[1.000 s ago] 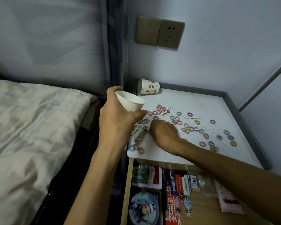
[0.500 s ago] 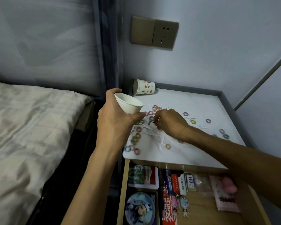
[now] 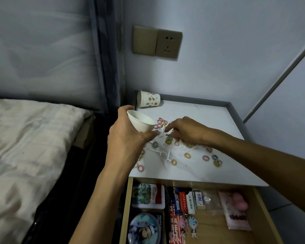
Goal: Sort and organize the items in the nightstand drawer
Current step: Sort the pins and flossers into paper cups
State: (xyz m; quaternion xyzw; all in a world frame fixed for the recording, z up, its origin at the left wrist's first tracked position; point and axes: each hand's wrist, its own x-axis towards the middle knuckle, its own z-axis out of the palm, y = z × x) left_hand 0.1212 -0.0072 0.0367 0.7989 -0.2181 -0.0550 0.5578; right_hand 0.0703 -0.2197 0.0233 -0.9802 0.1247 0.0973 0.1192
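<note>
My left hand (image 3: 126, 138) grips a plain white paper cup (image 3: 141, 123), tilted, above the left edge of the white nightstand top (image 3: 201, 118). Several small coloured hair ties (image 3: 187, 155) and white floss picks (image 3: 161, 152) lie scattered on that top. My right hand (image 3: 185, 132) hovers over the pile just right of the cup, fingers curled, pinching something small and dark at its fingertips. Below, the wooden drawer (image 3: 264, 208) stands open with packets and cards inside.
A patterned paper cup (image 3: 149, 99) lies on its side at the back left corner. The drawer holds a round picture tin (image 3: 143, 228), boxed packets (image 3: 183, 201), keychain figures (image 3: 187, 224) and a pink pouch (image 3: 236, 213). A bed (image 3: 30, 147) lies left; a wall socket (image 3: 167, 44) is above.
My right hand rose from the front of the pile toward the cup, carrying something small. The left hand kept holding the cup. The view shifted slightly.
</note>
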